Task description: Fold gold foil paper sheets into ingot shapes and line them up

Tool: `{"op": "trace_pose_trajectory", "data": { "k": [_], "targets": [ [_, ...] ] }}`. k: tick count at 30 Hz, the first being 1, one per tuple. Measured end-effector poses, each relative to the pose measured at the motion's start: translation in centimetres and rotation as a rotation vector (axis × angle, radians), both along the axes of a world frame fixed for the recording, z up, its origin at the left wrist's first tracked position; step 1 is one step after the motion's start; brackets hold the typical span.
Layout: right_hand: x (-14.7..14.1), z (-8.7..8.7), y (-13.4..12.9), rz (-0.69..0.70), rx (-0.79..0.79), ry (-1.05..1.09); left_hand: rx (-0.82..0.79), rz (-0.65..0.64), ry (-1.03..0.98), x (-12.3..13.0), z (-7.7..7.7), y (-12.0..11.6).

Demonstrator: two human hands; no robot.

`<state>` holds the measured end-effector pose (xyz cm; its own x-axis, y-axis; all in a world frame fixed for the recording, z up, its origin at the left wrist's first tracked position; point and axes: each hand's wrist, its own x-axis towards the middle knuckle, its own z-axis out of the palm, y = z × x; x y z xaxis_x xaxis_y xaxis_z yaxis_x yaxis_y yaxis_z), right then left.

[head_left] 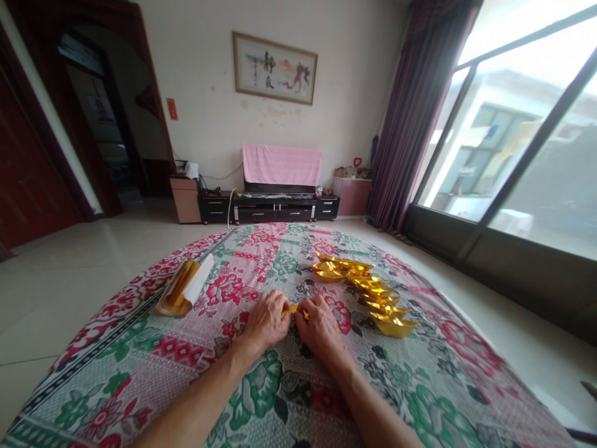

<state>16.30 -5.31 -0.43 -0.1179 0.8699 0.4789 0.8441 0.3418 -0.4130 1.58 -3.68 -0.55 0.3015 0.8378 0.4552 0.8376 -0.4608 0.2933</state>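
Note:
Both hands meet at the middle of the table over a small piece of gold foil paper (293,308), most of it hidden by the fingers. My left hand (269,318) is closed on its left end, and my right hand (318,320) grips the right end. To the right stands a curved row of several folded gold paper ingots (394,325), shiny and boat-shaped. On the left lies an opened stack of gold paper sheets (180,287) with a white wrapper (199,283) along its right side.
A patterned cloth (224,367) in red, green and grey covers the round table. Beyond the table are a low black cabinet (275,211) and a pink cloth (282,163) draped over a flat object. A purple curtain (405,118) hangs beside large windows on the right.

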Motion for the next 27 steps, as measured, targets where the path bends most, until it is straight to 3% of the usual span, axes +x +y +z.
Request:
{"op": "trace_pose_trajectory", "data": {
  "k": [11, 21, 27],
  "targets": [
    [0.0, 0.5, -0.1, 0.008, -0.040, -0.008, -0.137, -0.237, -0.122, -2.0, 0.7, 1.0],
    [0.2, 0.2, -0.1, 0.027, -0.039, -0.006, -0.259, -0.331, -0.106, -3.6, 0.9, 1.9],
    [0.1, 0.2, -0.1, -0.009, 0.088, -0.051, -0.262, -0.337, -0.094, -3.5, 1.3, 1.7]
  ]
}}
